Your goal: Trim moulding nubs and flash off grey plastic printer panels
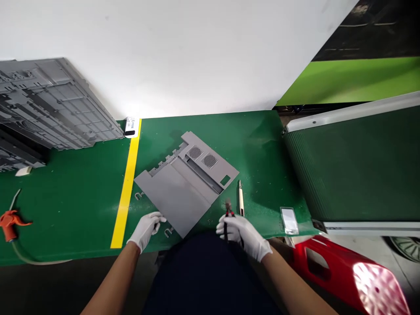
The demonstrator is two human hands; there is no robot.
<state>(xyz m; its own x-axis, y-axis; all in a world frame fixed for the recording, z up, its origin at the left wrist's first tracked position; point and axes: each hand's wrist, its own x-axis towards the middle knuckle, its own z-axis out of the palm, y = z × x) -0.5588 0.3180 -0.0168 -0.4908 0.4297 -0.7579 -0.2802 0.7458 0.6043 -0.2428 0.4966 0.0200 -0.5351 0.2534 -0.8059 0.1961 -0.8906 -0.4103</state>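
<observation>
Glossy green bench top [259, 135] runs beneath a plain white upright board [197, 57], and on it, taken as the dial's centre, lies a flat grey plastic panel [186, 183] with two honeycomb vents and a notched edge, turned askew. At ten o'clock lean large ribbed grey plastic mouldings [62, 100]; at nine runs a straight yellow tape strip [126, 188].

Between seven and eight, the white-gloved left hand [146, 228] is half curled, fingertips at the panel's edge; whether they pinch it or merely rest there, I cannot tell. Between four and five, the white-gloved right hand [244, 234] is wrapped round small metal pliers with red and black handles [229, 210], tips toward twelve, apart from the panel. Just beside, between three and four, lies a slim white-handled knife with a metal tip [241, 199].

A careless outward sweep of the right hand could knock the knife or snag the glove on it. If the left hand bears too lightly, the panel could pivot and the plier tips might scratch its face; leaning at seven o'clock could snap the thin grey hook-shaped piece [168, 232] there
</observation>
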